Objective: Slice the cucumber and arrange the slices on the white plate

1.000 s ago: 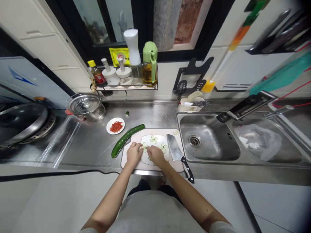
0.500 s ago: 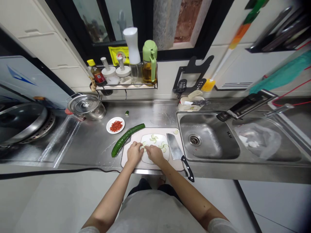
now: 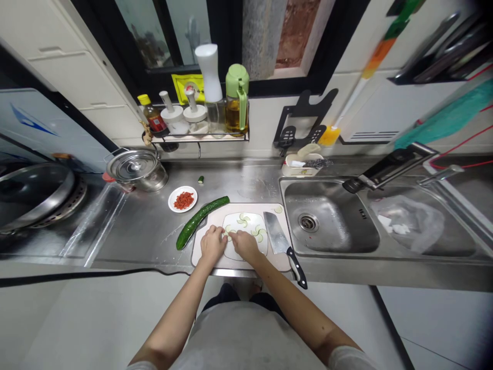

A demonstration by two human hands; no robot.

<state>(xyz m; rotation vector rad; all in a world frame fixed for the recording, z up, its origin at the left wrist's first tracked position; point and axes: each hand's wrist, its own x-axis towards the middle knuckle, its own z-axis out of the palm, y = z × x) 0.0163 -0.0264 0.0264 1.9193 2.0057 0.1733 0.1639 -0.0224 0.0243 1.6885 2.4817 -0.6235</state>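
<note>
Two hands busy with cucumber slices (image 3: 243, 221)

So the left hand (image 3: 212, 243) and right hand (image 3: 245, 245) met at the white plate (image 3: 254, 218), fingers bent over slices there. Honestly couldn't tell if either was pinching one. More slices sat beyond and right of them. Whole cucumber (image 3: 195, 224) lay left of the hands, knife (image 3: 276, 232) to the right.
</note>
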